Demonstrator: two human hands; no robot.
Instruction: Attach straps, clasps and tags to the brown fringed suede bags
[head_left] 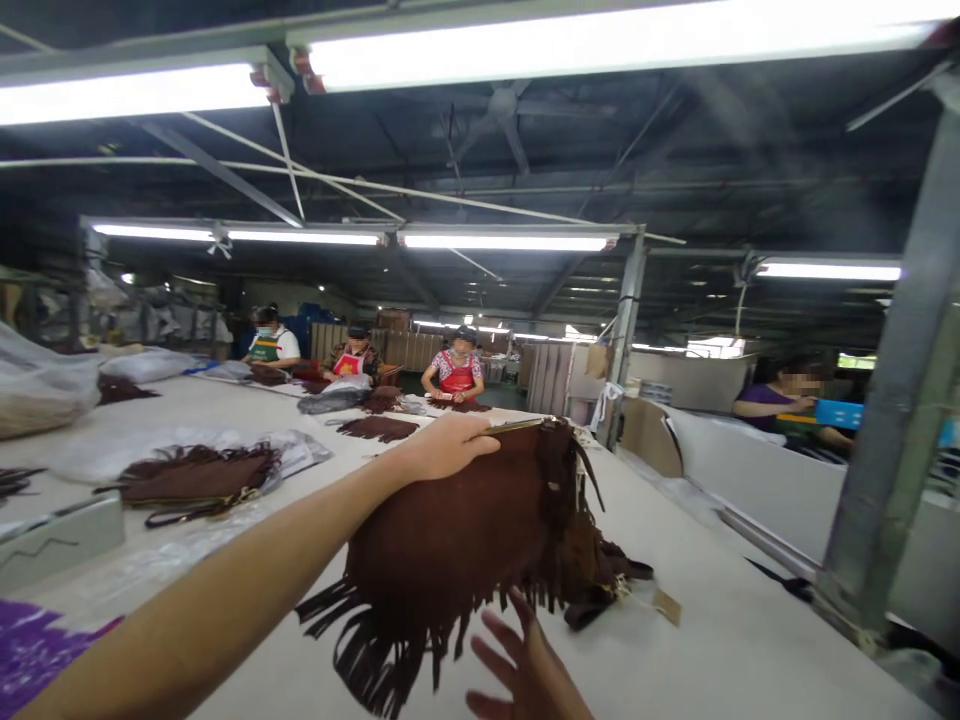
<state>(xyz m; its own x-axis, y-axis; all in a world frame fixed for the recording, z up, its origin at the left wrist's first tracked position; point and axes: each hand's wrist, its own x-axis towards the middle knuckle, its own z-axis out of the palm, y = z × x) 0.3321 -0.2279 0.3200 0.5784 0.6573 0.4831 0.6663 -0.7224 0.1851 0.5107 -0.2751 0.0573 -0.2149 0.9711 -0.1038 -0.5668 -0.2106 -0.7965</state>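
A brown suede fringed bag hangs above the long white table. My left hand is closed over the bag's top edge and holds it up. Below the bag, my right hand has its fingers spread and reaches up toward the hanging fringe, just under it, with nothing in it. A small tan tag dangles from the bag's right side near a dark strap lying on the table.
More brown fringed bags lie on clear plastic at the left, others further back. Three people sit working at the table's far end, another person at the right behind a white partition. A grey metal post stands at the right.
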